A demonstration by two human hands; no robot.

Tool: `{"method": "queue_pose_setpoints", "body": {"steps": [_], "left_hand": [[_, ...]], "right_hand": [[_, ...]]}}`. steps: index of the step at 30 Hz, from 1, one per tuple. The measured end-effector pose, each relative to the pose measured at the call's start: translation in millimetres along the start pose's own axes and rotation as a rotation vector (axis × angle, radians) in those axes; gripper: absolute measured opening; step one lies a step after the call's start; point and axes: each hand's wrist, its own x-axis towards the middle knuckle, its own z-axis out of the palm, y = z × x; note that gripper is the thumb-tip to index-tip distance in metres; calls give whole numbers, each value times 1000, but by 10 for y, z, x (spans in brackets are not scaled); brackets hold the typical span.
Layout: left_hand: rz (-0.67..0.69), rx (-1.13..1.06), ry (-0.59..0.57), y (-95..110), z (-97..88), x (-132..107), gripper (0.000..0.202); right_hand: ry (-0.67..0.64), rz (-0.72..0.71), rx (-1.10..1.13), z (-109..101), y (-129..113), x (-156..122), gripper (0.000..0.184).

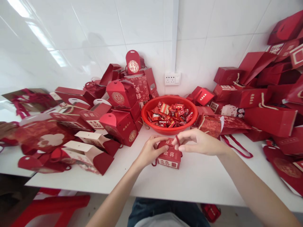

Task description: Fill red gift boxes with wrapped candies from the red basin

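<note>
A small red gift box [168, 160] with gold and white characters sits on the white table right in front of me. My left hand [151, 150] grips its left side, the thumb pressed on the top. A dark red cord [177, 140] is pinched in my right hand [200, 142] just above the right side of the box. Another bit of cord hangs by the box's lower left. Behind the box stands a red plastic basin [169, 130] holding many wrapped candies [167, 114].
Stacked red gift boxes [120, 123] crowd the left, with cream-topped boxes [82, 154] nearer me. More boxes [267, 119] pile up on the right beside a loose red strap [239, 148]. A wall socket [172, 78] is behind. Another person's blurred hand [8, 130] shows far left, above a red stool [54, 205].
</note>
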Motion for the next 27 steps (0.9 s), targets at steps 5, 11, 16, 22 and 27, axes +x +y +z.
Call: {"method": "queue_pose_setpoints", "body": {"steps": [5, 11, 16, 22, 27], "left_hand": [[-141, -189, -63, 37, -45, -28, 50], [-316, -525, -69, 188, -333, -75, 50], [-312, -712, -34, 388, -677, -89, 41], [-132, -644, -74, 756, -828, -112, 33], [-57, -423, -168, 1005, -673, -21, 33]], "right_hand": [[-67, 66, -250, -60, -108, 265, 16], [-56, 78, -374, -86, -154, 415, 21], [-8, 129, -301, -152, -176, 387, 27], [92, 118, -263, -256, -195, 275, 31], [113, 88, -202, -196, -240, 232, 33]]}}
